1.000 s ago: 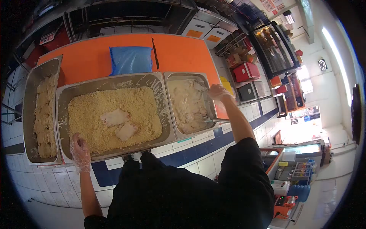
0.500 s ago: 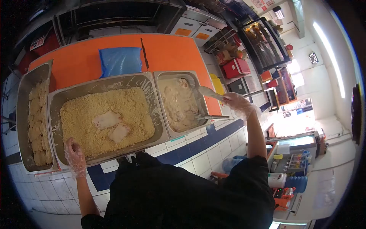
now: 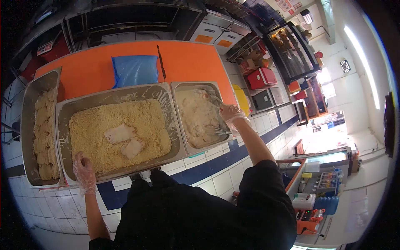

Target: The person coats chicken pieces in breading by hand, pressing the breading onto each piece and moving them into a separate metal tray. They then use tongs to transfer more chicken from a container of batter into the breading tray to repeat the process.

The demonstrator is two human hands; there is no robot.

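My left hand (image 3: 84, 171), in a clear glove, is at the near left corner of the large metal tray (image 3: 121, 165), fingers loosely curled with nothing between them. Two white coated pieces (image 3: 120, 133) lie side by side on the yellowish crumbs (image 3: 93, 118) in that tray. My right hand (image 3: 231, 113), also gloved, is closed around metal tongs (image 3: 215, 99) at the right edge of the smaller batter pan (image 3: 176, 100). The tong tips reach into the pale, lumpy batter (image 3: 191, 112). A whisk (image 3: 220, 131) leans in the same pan, its handle partly hidden behind my right arm.
At the left, a narrow metal pan (image 3: 27, 137) holds rows of coated pieces. A blue plastic bag (image 3: 135, 71) lies on the orange table (image 3: 191, 58) behind the trays. Further right are a red cooler (image 3: 261, 78) and a glass display case (image 3: 289, 50).
My right hand has moved left and slightly down with the tongs, from beyond the batter pan to its edge, tips now in the batter. My left hand has barely moved.
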